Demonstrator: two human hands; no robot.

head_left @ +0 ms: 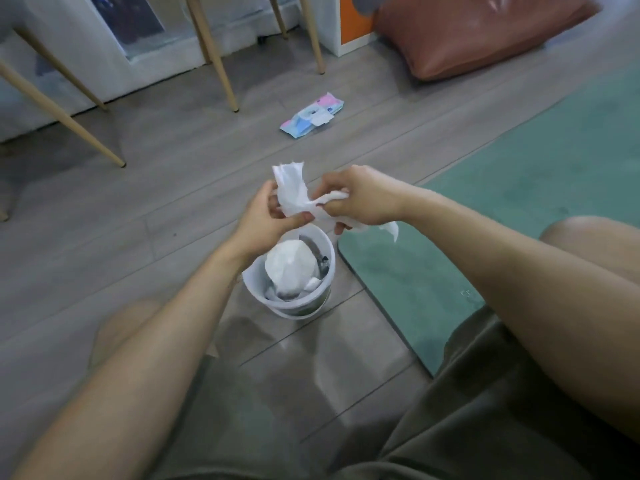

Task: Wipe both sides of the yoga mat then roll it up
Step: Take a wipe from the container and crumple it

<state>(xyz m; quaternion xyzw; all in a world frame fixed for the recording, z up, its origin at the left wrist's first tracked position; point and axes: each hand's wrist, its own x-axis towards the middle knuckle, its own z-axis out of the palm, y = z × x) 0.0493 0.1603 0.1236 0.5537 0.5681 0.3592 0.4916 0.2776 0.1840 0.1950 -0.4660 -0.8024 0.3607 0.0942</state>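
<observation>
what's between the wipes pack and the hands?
Head view: only bare grey floor planks lie between the wipes pack and the left hand and right hand, which both grip a white wipe.

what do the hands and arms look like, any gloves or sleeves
No gloves: left hand and right hand are bare. Left forearm and right forearm show no sleeve, watch or band. Only olive-brown shorts are visible as clothing.
</observation>
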